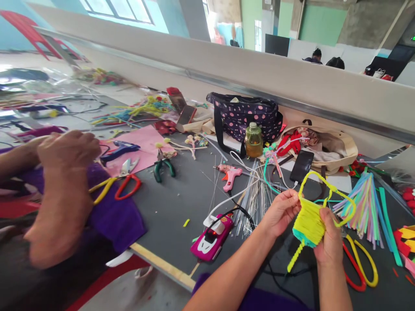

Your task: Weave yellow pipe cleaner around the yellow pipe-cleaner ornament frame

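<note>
A small bright yellow piece made of pipe cleaners (309, 222), with a green lower edge, is held between my two hands above the dark table. One yellow strand loops up and round to the right, and a short twisted end hangs below. The thumb and fingers of my left hand (284, 211) pinch its upper left corner, where the loop starts. My right hand (329, 239) grips its right side, thumb in front and fingers behind. Red-and-yellow-handled scissors (359, 263) lie just right of my right wrist, partly hidden by it.
A pink glue gun (231, 173), a magenta power strip (212, 239) with cables, and thin wires (254, 198) lie left of my hands. Behind stand a bottle (253, 140) and bags. Pastel pipe cleaners (363, 207) lie right. A co-worker's arm (65, 194) is at far left, near scissors and pliers (164, 168).
</note>
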### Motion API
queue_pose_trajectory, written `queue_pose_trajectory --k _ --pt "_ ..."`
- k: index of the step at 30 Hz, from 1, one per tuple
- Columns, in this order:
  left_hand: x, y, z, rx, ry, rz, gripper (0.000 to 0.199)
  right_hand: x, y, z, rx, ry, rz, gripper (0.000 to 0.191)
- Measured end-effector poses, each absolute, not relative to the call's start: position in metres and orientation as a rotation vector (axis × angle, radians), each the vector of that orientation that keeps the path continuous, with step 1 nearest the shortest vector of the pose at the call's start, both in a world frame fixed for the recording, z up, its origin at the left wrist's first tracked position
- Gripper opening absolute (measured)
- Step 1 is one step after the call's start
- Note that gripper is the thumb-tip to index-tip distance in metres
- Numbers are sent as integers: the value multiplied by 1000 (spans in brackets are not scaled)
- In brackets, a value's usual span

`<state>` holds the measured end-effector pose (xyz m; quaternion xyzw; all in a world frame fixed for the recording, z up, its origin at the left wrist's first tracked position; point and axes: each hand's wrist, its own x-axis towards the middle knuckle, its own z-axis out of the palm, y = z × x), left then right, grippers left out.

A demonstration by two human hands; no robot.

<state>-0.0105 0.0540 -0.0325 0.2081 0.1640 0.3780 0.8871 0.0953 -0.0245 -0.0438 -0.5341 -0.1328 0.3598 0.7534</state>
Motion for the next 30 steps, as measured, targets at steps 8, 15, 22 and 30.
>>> queue_pose_trajectory --k 8,15,22,30 --pt "-7 53 -34 446 451 835 30 80 -28 -33 -1229 -279 608 33" --pt "-6 48 -26 714 691 1100 27 74 -29 -39 -1310 -494 379 29" --pt "-9 50 -23 915 780 1156 24 72 -36 -35 -1439 -797 171 25" --pt "-13 54 -21 862 763 1075 24 70 -36 -35 -1399 -903 97 19"
